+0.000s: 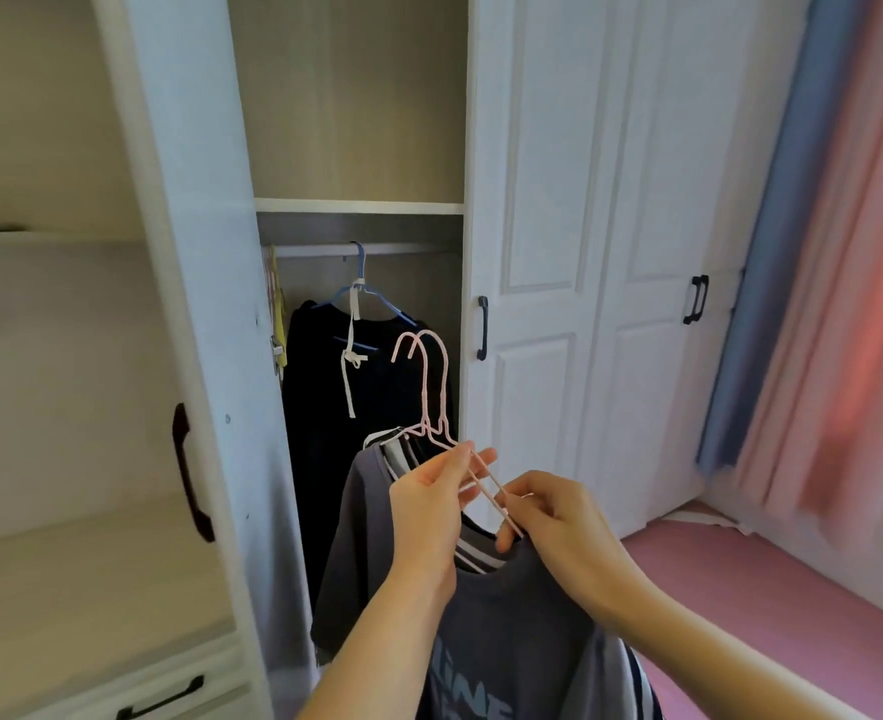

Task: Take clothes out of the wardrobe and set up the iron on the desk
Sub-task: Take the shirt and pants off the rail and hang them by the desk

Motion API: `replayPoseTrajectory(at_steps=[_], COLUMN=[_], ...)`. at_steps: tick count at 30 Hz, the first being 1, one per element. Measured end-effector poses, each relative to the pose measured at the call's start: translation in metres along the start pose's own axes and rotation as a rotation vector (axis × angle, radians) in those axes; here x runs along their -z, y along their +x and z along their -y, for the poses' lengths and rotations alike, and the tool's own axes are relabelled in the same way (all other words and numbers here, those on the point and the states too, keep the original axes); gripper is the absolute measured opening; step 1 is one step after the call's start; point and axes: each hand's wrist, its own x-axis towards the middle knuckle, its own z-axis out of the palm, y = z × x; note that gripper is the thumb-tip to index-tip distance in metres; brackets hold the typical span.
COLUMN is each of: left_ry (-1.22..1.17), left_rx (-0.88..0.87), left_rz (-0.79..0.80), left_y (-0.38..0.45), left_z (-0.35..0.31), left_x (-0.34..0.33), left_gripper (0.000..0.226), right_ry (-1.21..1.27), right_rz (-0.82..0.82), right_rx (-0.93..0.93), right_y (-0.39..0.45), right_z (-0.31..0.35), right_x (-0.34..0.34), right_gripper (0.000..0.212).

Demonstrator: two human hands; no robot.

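Observation:
Two pink hangers (pixel 431 387) are held together in front of the open wardrobe (pixel 361 206), clear of the rail. They carry a grey printed T-shirt (pixel 512 615) and a striped garment under it. My left hand (pixel 431 504) grips the hangers' shoulder wires from the left. My right hand (pixel 553 517) pinches the same wires from the right. A black garment on a blue hanger (pixel 371 296) still hangs from the rail (pixel 397 248) inside. No iron or desk is in view.
The open wardrobe door (pixel 195 304) with a dark handle stands at the left. Closed white doors (pixel 584 252) are to the right. Blue and pink curtains (pixel 818 252) hang at far right above a pink floor (pixel 740 589). A drawer (pixel 158 693) sits at the lower left.

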Motion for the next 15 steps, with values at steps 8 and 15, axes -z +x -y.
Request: replayPoseTrajectory(at_steps=[8, 15], left_ry=[0.409, 0.589], left_rx=[-0.199, -0.211], left_rz=[0.044, 0.186], left_y=[-0.069, -0.116], left_z=[0.014, 0.033], left_x=[0.015, 0.038], left_gripper=[0.034, 0.033], right_ry=[0.055, 0.046], right_rz=[0.082, 0.098], right_rx=[-0.202, -0.417], right_y=[-0.062, -0.099], right_z=[0.009, 0.006], right_x=[0.013, 0.01], right_gripper=[0.023, 0.024])
